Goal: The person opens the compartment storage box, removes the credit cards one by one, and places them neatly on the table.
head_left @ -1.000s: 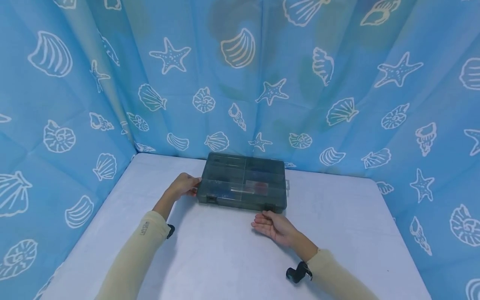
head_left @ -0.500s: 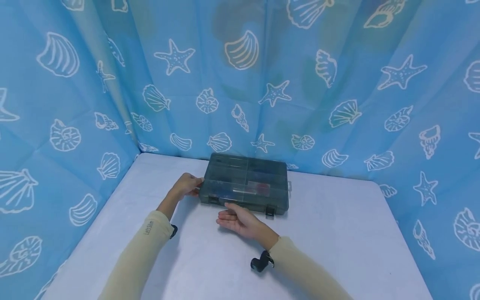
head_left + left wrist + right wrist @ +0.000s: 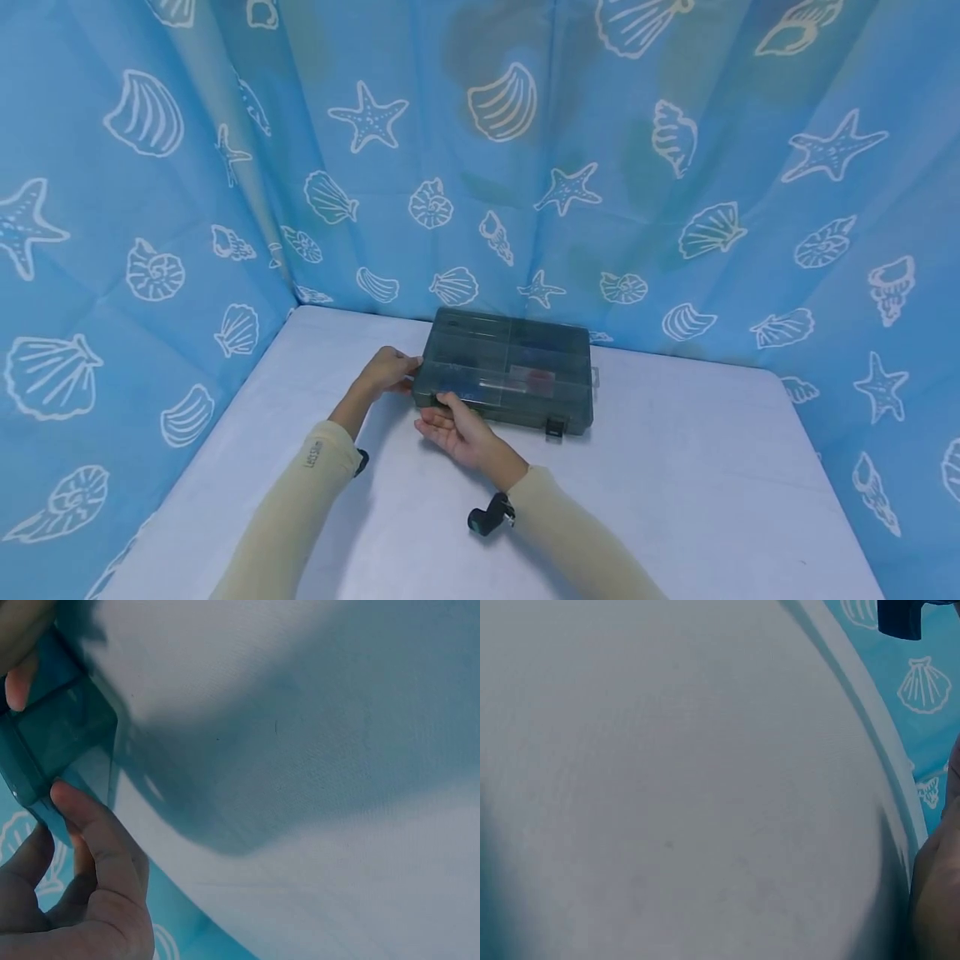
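Observation:
A dark, see-through plastic compartment box (image 3: 472,343) lies with its lid down near the back of the white table. My left hand (image 3: 386,371) holds its left side; in the left wrist view, the thumb and fingers (image 3: 97,832) pinch that edge. My right hand (image 3: 465,435) is at the left part of the front side, thumb at the left latch, which it mostly covers, and other fingers extended below. The right latch (image 3: 555,429) hangs flipped down. Through the lid show dividers and a reddish item (image 3: 540,379). Only part of my right hand (image 3: 937,892) shows in the right wrist view.
The white-covered table (image 3: 675,467) spreads around the box. A blue curtain (image 3: 570,133) with white shells and starfish stands behind and along both sides. A small black device (image 3: 491,514) is strapped at my right wrist.
My right hand has moved left along the box's front, from the right latch to the left one. The right latch has come down. My left hand keeps its hold.

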The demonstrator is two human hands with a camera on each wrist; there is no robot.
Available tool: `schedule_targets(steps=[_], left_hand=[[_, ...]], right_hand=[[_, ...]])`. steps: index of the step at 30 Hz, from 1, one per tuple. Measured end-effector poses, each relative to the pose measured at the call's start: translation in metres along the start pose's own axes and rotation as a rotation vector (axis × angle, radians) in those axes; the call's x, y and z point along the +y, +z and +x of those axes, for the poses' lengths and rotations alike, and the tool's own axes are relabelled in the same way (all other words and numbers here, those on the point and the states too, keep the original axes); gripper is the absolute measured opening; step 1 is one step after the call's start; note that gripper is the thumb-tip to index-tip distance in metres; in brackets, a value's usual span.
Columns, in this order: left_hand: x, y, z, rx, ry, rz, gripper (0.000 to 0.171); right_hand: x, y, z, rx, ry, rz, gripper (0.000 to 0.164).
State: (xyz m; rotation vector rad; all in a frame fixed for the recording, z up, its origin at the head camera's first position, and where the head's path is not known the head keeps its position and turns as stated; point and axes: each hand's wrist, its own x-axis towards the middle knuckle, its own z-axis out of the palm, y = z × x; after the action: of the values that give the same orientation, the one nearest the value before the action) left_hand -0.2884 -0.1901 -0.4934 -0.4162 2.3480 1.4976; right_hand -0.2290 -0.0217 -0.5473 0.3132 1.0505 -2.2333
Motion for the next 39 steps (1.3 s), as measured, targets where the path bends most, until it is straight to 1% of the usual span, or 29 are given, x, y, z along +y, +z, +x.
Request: schedule_targets(steps=[2, 3, 5, 8, 9, 11, 13, 15, 16, 17, 19, 21, 23, 24, 26, 27, 28, 29, 31, 32, 33, 34, 36, 37, 38, 39], left_hand=[[0.001, 0.001, 0.001, 0.004, -0.003, 0.007, 0.043], [0.001, 0.001, 0.001, 0.003, 0.001, 0.012, 0.043], [0.0, 0.001, 0.002, 0.001, 0.005, 0.018, 0.042], [-0.001, 0.002, 0.002, 0.001, 0.004, 0.026, 0.042], [-0.002, 0.002, 0.002, 0.002, 0.0, 0.027, 0.042], [-0.002, 0.004, 0.002, 0.011, -0.01, 0.026, 0.043], [-0.003, 0.007, 0.001, 0.019, 0.003, 0.023, 0.041], [-0.004, 0.008, 0.001, 0.046, 0.053, 0.025, 0.036], [-0.005, 0.009, 0.002, 0.071, 0.085, 0.032, 0.033], [-0.006, 0.01, 0.002, 0.097, 0.123, 0.045, 0.029], [-0.008, 0.011, 0.003, 0.157, 0.207, 0.085, 0.023], [-0.01, 0.012, 0.003, 0.215, 0.268, 0.109, 0.019], [-0.012, 0.012, 0.001, 0.239, 0.312, 0.11, 0.02], [-0.014, 0.012, -0.001, 0.245, 0.329, 0.104, 0.021], [-0.016, 0.011, -0.006, 0.254, 0.35, 0.085, 0.022], [-0.017, 0.011, -0.008, 0.26, 0.355, 0.081, 0.022], [-0.019, 0.011, -0.009, 0.268, 0.363, 0.084, 0.023], [-0.02, 0.011, -0.01, 0.277, 0.369, 0.087, 0.023], [-0.026, 0.012, -0.005, 0.303, 0.39, 0.103, 0.026], [-0.029, 0.013, -0.002, 0.307, 0.402, 0.104, 0.029], [-0.036, 0.013, 0.008, 0.322, 0.414, 0.119, 0.032], [-0.041, 0.014, 0.014, 0.327, 0.411, 0.115, 0.036], [-0.057, 0.017, 0.035, 0.366, 0.422, 0.131, 0.044], [-0.063, 0.016, 0.042, 0.381, 0.422, 0.147, 0.048], [-0.067, 0.016, 0.047, 0.393, 0.419, 0.158, 0.051], [-0.067, 0.016, 0.046, 0.414, 0.406, 0.164, 0.052]], right_hand=[[0.001, -0.001, -0.001, 0.003, 0.013, -0.024, 0.023], [0.002, -0.001, -0.001, 0.006, 0.024, -0.037, 0.022], [0.002, -0.002, -0.002, 0.016, 0.047, -0.061, 0.025], [0.001, -0.006, -0.009, 0.001, 0.081, -0.089, 0.037], [-0.002, -0.008, -0.014, -0.012, 0.087, -0.112, 0.041], [-0.011, -0.013, -0.026, -0.052, 0.082, -0.194, 0.043], [-0.028, -0.018, -0.043, -0.091, 0.037, -0.337, 0.041], [-0.051, -0.026, -0.059, -0.114, -0.06, -0.491, 0.04], [-0.064, -0.032, -0.067, -0.106, -0.118, -0.559, 0.038], [-0.077, -0.039, -0.075, -0.084, -0.186, -0.615, 0.037], [-0.099, -0.056, -0.088, -0.004, -0.34, -0.728, 0.035], [-0.116, -0.074, -0.099, 0.128, -0.474, -0.823, 0.033], [-0.124, -0.091, -0.108, 0.292, -0.559, -0.93, 0.033], [-0.126, -0.098, -0.112, 0.373, -0.573, -0.988, 0.034], [-0.126, -0.111, -0.117, 0.482, -0.558, -1.081, 0.038], [-0.124, -0.116, -0.119, 0.515, -0.532, -1.125, 0.041], [-0.122, -0.12, -0.121, 0.531, -0.503, -1.164, 0.044], [-0.12, -0.122, -0.123, 0.528, -0.476, -1.2, 0.047], [-0.116, -0.125, -0.126, 0.496, -0.446, -1.235, 0.049], [-0.115, -0.125, -0.127, 0.481, -0.437, -1.233, 0.049], [-0.115, -0.125, -0.129, 0.467, -0.432, -1.226, 0.049], [-0.114, -0.124, -0.131, 0.457, -0.429, -1.209, 0.049], [-0.115, -0.12, -0.137, 0.446, -0.417, -1.157, 0.049], [-0.116, -0.118, -0.14, 0.435, -0.411, -1.119, 0.049], [-0.117, -0.116, -0.143, 0.421, -0.407, -1.077, 0.049], [-0.118, -0.114, -0.147, 0.401, -0.408, -1.033, 0.049]])
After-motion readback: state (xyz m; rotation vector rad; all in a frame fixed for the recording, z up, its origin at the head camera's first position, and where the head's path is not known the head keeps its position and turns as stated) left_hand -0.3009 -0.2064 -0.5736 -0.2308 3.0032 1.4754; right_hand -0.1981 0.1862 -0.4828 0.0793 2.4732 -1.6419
